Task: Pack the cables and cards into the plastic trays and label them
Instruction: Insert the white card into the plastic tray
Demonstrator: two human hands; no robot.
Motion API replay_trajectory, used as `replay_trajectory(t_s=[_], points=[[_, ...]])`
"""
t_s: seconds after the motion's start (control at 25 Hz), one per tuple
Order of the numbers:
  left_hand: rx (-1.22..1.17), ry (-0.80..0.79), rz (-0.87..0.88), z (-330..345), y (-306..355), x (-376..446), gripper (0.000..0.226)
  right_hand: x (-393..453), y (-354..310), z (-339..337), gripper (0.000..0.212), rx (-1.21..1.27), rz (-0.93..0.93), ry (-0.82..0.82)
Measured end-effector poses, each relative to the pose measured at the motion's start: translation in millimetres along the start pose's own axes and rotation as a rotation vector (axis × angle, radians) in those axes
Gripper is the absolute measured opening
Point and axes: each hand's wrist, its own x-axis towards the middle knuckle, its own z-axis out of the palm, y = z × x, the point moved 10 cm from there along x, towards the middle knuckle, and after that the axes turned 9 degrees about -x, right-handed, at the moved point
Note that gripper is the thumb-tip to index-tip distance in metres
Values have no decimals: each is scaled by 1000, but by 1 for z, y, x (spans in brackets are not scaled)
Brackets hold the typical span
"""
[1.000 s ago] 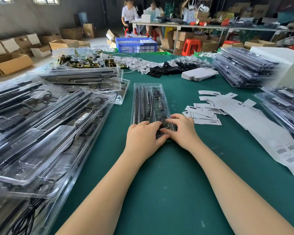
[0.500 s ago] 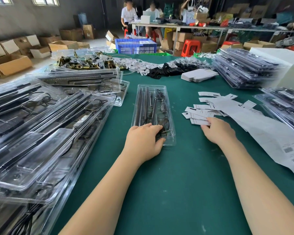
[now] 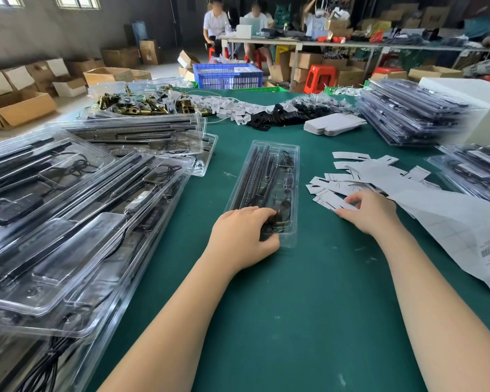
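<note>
a clear plastic tray (image 3: 269,179) lies in the middle of the green table (image 3: 309,321), long way pointing away from the person. inside it are thin black rods side by side on the left and coiled black cables (image 3: 286,171) on the right. the left hand (image 3: 244,236) rests on the near end of the tray, with its fingers bent over the top and the thumb at the near edge, so it holds the tray down. the right hand (image 3: 368,212) is off to the right of the tray, on a loose heap of white paper cards (image 3: 337,188). its fingers curl down onto one card, pinching at its edge. the heap is just beside the tray, not touching it. a long white sheet of labels (image 3: 464,230) with black bar codes runs from the cards toward the near right edge of the table. on the left there is a big pile of packed trays (image 3: 68,222), overlapping each other, full of black rods and wires. more packed trays are stacked on the far right (image 3: 408,114). near the far end of the table are a flat stack of white cards (image 3: 331,124), a heap of black parts (image 3: 283,116) and a heap of brass metal bits (image 3: 130,104). behind the table stands a blue crate (image 3: 227,76), and brown boxes (image 3: 14,108) sit on the floor at the left.
</note>
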Motion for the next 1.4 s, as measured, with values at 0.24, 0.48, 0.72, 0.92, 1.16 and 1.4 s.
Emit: replay_trajectory(t_s=[0.24, 0.48, 0.72, 0.92, 1.16, 1.4], points=[[-1, 15, -5, -2, -1, 0, 53, -9, -4, -19, 24, 65, -36, 115], [-58, 17, -33, -2, -2, 0, 56, -14, -15, -19, 8, 495, -3, -98], [-49, 20, -21, 0, 1, -1, 49, -74, -69, 35, 18, 632, -141, -894], [-52, 21, -16, 0, 1, 0, 47, -80, -83, 44, 21, 635, -197, -938], [-62, 36, -12, -2, 1, 0, 46, -75, -87, 58, 28, 719, -163, -886], [-65, 46, -8, -2, 1, -1, 45, -68, -87, 58, 28, 810, -121, -827]])
